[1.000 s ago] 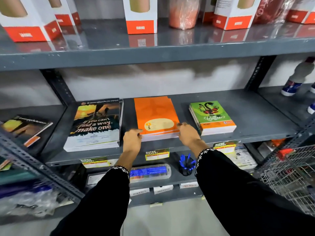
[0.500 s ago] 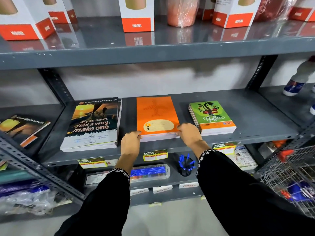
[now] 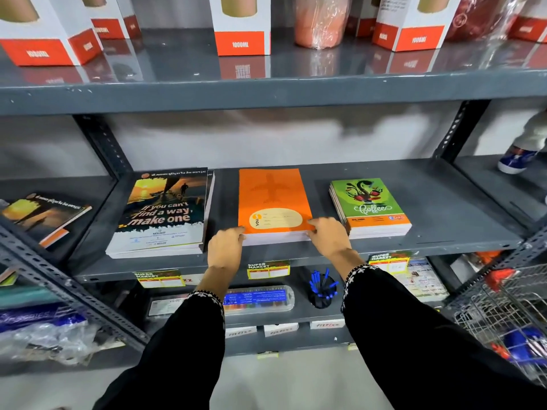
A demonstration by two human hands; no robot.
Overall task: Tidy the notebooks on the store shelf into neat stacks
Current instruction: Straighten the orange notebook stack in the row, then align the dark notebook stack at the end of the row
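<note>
Three notebook stacks lie on the grey middle shelf [image 3: 429, 208]. The orange stack [image 3: 273, 193] is in the middle, squared up and straight. My left hand [image 3: 226, 247] presses its near left corner, and my right hand [image 3: 328, 236] presses its near right corner, fingers curled against the stack's front edge. To the left lies a dark stack with a sunset cover [image 3: 165, 211], its lower books sticking out slightly to the right. On the right sits a smaller green stack [image 3: 370, 205], neat.
White-and-red boxes [image 3: 241, 25] and a wrapped cup stand on the top shelf. A lower shelf holds a pen holder [image 3: 322, 291] and a pencil case [image 3: 257, 297]. A wire basket [image 3: 509, 315] is at right. Another dark notebook [image 3: 44, 214] lies on the left unit.
The orange stack, skewed with books fanned a second ago, has been pushed into a straight stack. Both hands stayed at its near corners and the view shifted slightly.
</note>
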